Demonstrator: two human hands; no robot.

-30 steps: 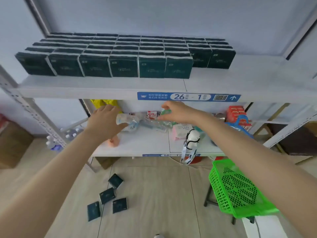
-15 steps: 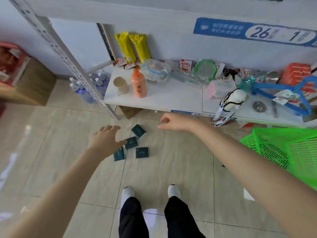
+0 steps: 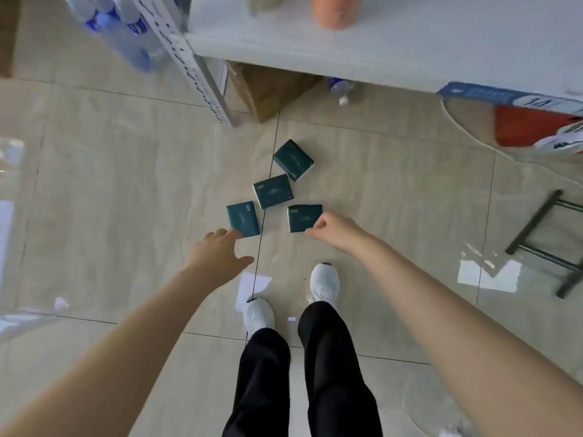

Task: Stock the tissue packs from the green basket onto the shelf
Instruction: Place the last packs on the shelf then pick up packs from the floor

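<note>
Far left: water bottles [image 3: 126, 29] bundled behind the shelf upright [image 3: 192, 61], blurred. Left hand [image 3: 217, 257] reaches down, fingers spread and empty, fingertips at the near edge of the leftmost tissue pack [image 3: 243, 218]; contact unclear from this angle. Four dark green packs lie scattered flat on the tiled floor [image 3: 110, 184], none on the shelf: leftmost one, a middle pack [image 3: 273, 191] just up-right of it, a far pack [image 3: 293, 159] nearest the shelf, and a right pack [image 3: 304, 217]. Cardboard box [image 3: 268, 89] sits under the white lower shelf [image 3: 378, 48], with an orange bottle [image 3: 336, 11] on top of the shelf, cropped. Right hand [image 3: 334, 230] is curled, fingers pinched at the right pack's near-right corner; can't tell if it actually has a grip. White shoes [image 3: 324, 283] and black trousers below the hands. Right edge: dark metal stool legs [image 3: 542, 244] on the floor. Green basket is out of frame.
</note>
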